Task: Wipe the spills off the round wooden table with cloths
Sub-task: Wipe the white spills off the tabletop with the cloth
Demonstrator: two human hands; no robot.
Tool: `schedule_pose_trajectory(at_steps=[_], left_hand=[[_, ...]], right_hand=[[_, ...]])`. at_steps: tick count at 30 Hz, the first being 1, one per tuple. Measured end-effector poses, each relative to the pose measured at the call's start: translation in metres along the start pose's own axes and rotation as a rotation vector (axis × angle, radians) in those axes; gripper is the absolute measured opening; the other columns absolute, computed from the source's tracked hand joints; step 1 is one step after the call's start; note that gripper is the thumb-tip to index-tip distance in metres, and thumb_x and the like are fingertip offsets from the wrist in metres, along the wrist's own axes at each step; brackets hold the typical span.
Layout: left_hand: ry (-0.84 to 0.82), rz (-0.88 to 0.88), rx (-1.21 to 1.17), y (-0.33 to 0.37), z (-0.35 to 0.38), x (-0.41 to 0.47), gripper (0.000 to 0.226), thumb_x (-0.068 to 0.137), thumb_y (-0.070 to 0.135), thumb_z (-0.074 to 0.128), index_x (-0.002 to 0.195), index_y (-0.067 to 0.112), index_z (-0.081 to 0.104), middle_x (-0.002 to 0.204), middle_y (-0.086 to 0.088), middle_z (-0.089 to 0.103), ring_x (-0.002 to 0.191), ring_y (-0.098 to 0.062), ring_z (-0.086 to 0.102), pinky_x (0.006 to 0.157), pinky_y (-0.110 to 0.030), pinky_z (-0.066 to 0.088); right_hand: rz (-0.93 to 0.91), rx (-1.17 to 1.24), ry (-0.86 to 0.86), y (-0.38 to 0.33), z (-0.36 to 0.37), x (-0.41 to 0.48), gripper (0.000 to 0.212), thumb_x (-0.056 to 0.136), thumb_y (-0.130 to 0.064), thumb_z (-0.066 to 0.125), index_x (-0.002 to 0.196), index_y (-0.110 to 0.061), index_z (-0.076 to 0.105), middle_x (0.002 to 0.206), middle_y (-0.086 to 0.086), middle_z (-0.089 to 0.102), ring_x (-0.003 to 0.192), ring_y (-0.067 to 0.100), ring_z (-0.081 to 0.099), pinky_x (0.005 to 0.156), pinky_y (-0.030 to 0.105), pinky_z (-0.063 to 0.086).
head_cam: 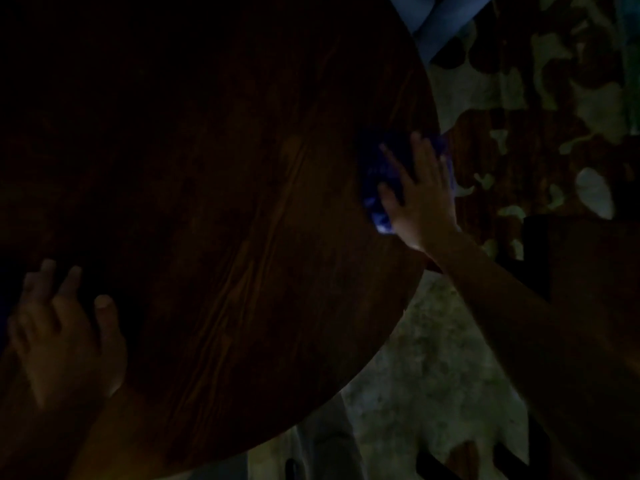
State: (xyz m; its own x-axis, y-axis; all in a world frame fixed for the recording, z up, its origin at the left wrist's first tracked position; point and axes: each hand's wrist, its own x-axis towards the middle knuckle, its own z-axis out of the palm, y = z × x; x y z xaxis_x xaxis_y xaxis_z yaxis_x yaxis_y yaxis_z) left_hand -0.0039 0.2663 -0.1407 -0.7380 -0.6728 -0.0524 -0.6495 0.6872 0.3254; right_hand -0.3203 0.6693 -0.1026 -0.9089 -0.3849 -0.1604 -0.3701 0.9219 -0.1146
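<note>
Very dark feed. My right hand (420, 199) lies flat, fingers spread, pressing a blue cloth (375, 174) onto the round wooden worktop (225, 202) at its right edge; grip open, palm down, not clenched on the cloth. My left hand (65, 337) rests at the near left of the worktop, fingers loosely curled, holding nothing I can see. Spills not discernible.
</note>
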Motion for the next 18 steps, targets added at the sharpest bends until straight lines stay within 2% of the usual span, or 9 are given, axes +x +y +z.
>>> schedule_pose_trajectory(at_steps=[2,4,5,7,10,12,14,16,18], left_hand=[[-0.054,0.078,0.023,0.031,-0.012,-0.007,0.061,0.111,0.051,0.023,0.167,0.028,0.025,0.179,0.009,0.008,0.164,-0.035,0.016,0.128,-0.063,0.021],[-0.064,0.084,0.037,0.027,-0.014,-0.007,0.063,0.111,0.044,0.024,0.161,0.009,0.035,0.177,-0.005,0.018,0.163,-0.038,0.017,0.127,-0.067,0.022],[-0.085,0.027,0.073,0.028,-0.014,-0.004,0.064,0.11,0.044,0.025,0.16,0.006,0.036,0.177,-0.006,0.02,0.164,-0.036,0.017,0.128,-0.066,0.02],[-0.129,-0.049,0.025,0.031,-0.017,-0.001,0.066,0.107,0.045,0.026,0.16,0.006,0.038,0.177,-0.009,0.022,0.164,-0.033,0.016,0.13,-0.063,0.016],[-0.102,0.016,0.057,0.035,-0.021,-0.004,0.065,0.107,0.038,0.029,0.157,-0.001,0.044,0.173,-0.02,0.029,0.162,-0.039,0.021,0.129,-0.06,0.016],[-0.106,-0.008,0.046,0.038,-0.025,-0.002,0.065,0.107,0.038,0.03,0.156,-0.001,0.045,0.173,-0.019,0.029,0.162,-0.036,0.02,0.129,-0.055,0.013],[-0.098,-0.005,0.038,0.04,-0.023,-0.003,0.065,0.107,0.039,0.029,0.156,0.001,0.046,0.173,-0.018,0.03,0.163,-0.033,0.019,0.128,-0.054,0.013],[-0.086,0.016,0.052,0.039,-0.023,-0.004,0.064,0.107,0.04,0.028,0.156,0.002,0.046,0.173,-0.017,0.032,0.162,-0.033,0.02,0.128,-0.057,0.016],[-0.083,0.031,0.038,0.037,-0.024,-0.003,0.064,0.108,0.04,0.028,0.155,0.002,0.047,0.173,-0.017,0.033,0.162,-0.032,0.02,0.129,-0.057,0.016]], right_hand=[[0.256,0.036,0.076,-0.038,0.007,0.016,0.062,0.102,-0.057,0.021,0.161,-0.039,0.008,0.171,0.012,0.003,0.158,0.031,0.004,0.127,0.054,0.01],[0.197,0.059,0.109,-0.088,0.015,0.002,0.063,0.103,-0.055,0.024,0.162,-0.035,0.012,0.17,0.015,0.007,0.157,0.034,0.006,0.126,0.057,0.012],[0.043,0.087,0.095,-0.118,0.023,-0.017,0.062,0.103,-0.052,0.029,0.161,-0.033,0.017,0.17,0.016,0.009,0.157,0.036,0.007,0.124,0.059,0.013],[-0.434,0.183,-0.012,-0.172,0.042,-0.08,0.062,0.103,-0.048,0.042,0.16,-0.028,0.027,0.169,0.017,0.01,0.157,0.037,0.003,0.124,0.063,0.008],[-1.178,0.087,-0.259,-0.194,0.05,-0.148,0.064,0.103,-0.05,0.047,0.16,-0.028,0.027,0.17,0.014,0.005,0.158,0.031,-0.005,0.127,0.052,-0.01],[-1.386,0.061,-0.239,-0.159,0.05,-0.116,0.061,0.103,-0.051,0.045,0.158,-0.031,0.031,0.17,0.014,0.01,0.158,0.031,0.0,0.127,0.051,-0.008],[-1.203,0.009,-0.133,-0.119,0.04,-0.049,0.059,0.102,-0.051,0.04,0.157,-0.035,0.031,0.168,0.016,0.017,0.156,0.038,0.01,0.126,0.057,0.002],[-0.786,-0.037,0.005,-0.084,0.026,0.03,0.063,0.099,-0.054,0.035,0.159,-0.042,0.016,0.168,0.019,0.018,0.154,0.041,0.017,0.124,0.062,0.011],[-0.254,-0.006,0.029,-0.08,0.007,0.085,0.066,0.098,-0.06,0.022,0.16,-0.042,0.007,0.17,0.016,0.008,0.156,0.036,0.011,0.125,0.06,0.009]])
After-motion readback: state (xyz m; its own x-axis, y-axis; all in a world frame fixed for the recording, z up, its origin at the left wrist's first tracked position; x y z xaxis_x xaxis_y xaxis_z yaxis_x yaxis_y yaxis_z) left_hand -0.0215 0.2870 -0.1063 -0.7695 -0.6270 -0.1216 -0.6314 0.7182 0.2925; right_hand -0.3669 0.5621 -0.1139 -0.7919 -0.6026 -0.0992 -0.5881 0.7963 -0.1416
